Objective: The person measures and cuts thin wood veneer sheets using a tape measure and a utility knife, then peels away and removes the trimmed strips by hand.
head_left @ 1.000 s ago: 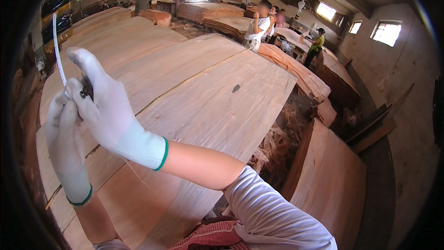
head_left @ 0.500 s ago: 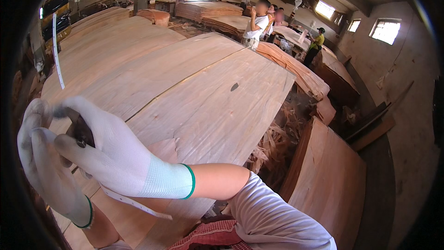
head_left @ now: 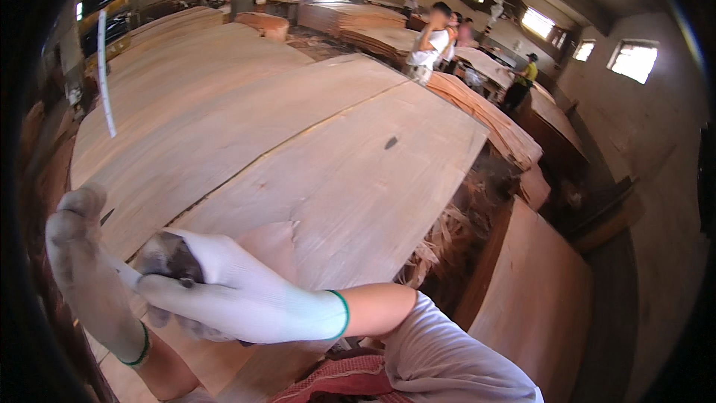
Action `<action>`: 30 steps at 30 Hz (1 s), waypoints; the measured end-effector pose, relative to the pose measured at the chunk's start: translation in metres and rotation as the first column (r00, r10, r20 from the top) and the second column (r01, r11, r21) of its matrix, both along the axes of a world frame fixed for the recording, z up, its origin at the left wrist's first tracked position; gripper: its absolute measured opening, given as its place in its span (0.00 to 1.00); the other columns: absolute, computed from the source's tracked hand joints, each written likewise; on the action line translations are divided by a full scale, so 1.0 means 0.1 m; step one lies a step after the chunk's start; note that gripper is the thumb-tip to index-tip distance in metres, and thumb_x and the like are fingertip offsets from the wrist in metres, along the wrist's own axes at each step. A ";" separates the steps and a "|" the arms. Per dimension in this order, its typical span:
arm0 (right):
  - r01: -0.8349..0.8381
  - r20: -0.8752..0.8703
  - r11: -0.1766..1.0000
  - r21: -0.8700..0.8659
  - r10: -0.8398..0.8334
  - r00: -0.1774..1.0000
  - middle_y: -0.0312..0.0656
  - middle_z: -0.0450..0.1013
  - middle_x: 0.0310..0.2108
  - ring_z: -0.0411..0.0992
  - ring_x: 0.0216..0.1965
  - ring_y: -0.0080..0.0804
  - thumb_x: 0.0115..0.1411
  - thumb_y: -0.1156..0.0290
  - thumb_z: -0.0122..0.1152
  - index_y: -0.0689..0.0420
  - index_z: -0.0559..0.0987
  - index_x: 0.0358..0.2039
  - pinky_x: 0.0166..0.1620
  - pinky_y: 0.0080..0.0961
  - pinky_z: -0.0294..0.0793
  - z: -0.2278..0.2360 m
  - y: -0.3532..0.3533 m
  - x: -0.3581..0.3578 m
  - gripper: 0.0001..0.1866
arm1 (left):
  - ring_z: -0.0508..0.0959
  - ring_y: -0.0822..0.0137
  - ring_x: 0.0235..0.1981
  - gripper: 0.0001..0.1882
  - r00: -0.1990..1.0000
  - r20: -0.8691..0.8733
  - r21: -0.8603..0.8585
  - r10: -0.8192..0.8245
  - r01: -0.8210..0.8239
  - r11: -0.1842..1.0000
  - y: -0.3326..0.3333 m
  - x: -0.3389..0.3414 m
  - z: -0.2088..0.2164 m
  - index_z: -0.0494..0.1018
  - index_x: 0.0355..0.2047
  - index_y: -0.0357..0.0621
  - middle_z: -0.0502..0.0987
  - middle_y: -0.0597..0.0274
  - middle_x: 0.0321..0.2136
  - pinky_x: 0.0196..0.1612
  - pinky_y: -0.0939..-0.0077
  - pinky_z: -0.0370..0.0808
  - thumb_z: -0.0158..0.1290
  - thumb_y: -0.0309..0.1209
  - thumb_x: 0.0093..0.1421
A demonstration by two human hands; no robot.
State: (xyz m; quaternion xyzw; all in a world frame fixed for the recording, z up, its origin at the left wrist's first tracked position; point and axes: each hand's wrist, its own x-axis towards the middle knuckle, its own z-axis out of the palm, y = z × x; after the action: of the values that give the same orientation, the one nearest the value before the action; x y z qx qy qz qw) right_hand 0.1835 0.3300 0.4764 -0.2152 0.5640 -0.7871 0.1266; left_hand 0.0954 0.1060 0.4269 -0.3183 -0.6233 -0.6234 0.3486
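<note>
Both my hands wear white knit gloves with green cuffs and are pressed together low at the left, over the near edge of a big veneer sheet (head_left: 350, 172). My right hand (head_left: 231, 295) is closed around a small dark object (head_left: 170, 257). My left hand (head_left: 86, 276) lies against it with its fingers pointing up; what it holds is hidden. A thin white strip (head_left: 106, 78) stands in the air above the hands at upper left, and I cannot see it reach either hand. A lighter veneer patch (head_left: 272, 242) lies on the sheet just beyond my right hand.
Wide stacks of pale veneer (head_left: 186, 67) fill the hall to the left and back. A lower stack (head_left: 537, 306) stands to the right, with veneer scraps (head_left: 455, 224) in the gap between. Other people (head_left: 432, 41) work at far stacks, one in a yellow shirt (head_left: 526, 75).
Both hands have come down and toward me, from out over the sheet to its near left edge. The white strip now shows well above them instead of rising from the fingers.
</note>
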 end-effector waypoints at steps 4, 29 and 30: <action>0.011 0.158 1.000 -0.028 -0.006 0.987 0.31 0.70 0.25 0.64 0.21 0.12 0.66 0.66 0.55 0.58 0.72 0.37 0.22 0.12 0.63 -0.17 0.06 0.06 0.08 | 0.75 0.59 0.47 0.08 1.000 -0.004 0.003 -0.019 0.019 1.000 0.37 0.21 0.11 0.72 0.37 0.39 0.75 0.51 0.43 0.52 0.64 0.71 0.48 0.21 0.58; 0.237 -0.088 0.971 -0.035 -0.240 0.967 0.38 0.77 0.29 0.71 0.25 0.15 0.64 0.71 0.58 0.63 0.75 0.39 0.26 0.15 0.71 0.07 -0.03 -0.07 0.08 | 0.73 0.82 0.26 0.10 0.928 -0.331 -0.047 -0.171 0.165 0.985 0.64 -0.11 1.68 0.74 0.42 0.34 0.78 0.61 0.38 0.27 0.91 0.71 0.53 0.27 0.63; 0.225 0.012 0.974 -0.037 -0.225 0.974 0.42 0.74 0.24 0.68 0.18 0.20 0.63 0.76 0.55 0.64 0.73 0.37 0.19 0.15 0.63 -0.01 -0.06 -0.02 0.05 | 0.74 0.82 0.27 0.10 0.948 -0.253 -0.062 -0.193 0.183 0.981 0.62 -0.22 1.46 0.75 0.42 0.34 0.78 0.62 0.38 0.28 0.91 0.71 0.53 0.27 0.64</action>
State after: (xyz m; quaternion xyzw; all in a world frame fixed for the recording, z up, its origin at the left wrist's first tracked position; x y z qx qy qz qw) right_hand 0.1814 0.3235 0.4754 -0.1491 0.5692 -0.8078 0.0347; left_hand 0.0733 0.1680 0.5726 -0.4612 -0.5513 -0.5952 0.3593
